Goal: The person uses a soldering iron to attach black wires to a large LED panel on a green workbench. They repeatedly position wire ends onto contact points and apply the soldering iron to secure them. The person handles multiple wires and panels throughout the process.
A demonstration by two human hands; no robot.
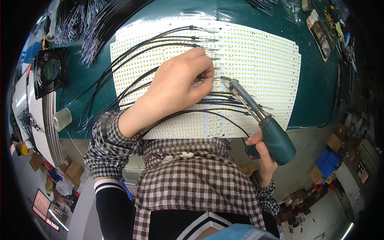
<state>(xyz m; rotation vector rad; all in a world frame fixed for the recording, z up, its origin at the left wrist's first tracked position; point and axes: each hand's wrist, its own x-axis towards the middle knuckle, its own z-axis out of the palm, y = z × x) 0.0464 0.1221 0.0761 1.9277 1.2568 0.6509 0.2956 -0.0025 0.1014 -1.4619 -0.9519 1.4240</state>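
Left hand: centre of the frame (pixel 180 76), thumb and forefinger pinched together on a black cable (pixel 199 79) (its end mostly hidden by the fingers).
Right hand: lower right of centre (pixel 265 160), wrapped around the green handle of a soldering iron (pixel 278 140).
Iron tip: pointing up and left, just beside the left fingertips.
LED boards: white, dotted with yellow (pixel 260 60), across the middle of the tabletop (pixel 314 96), more cables lying over their left half.
Fan: black, square (pixel 50 70), left of the frame.
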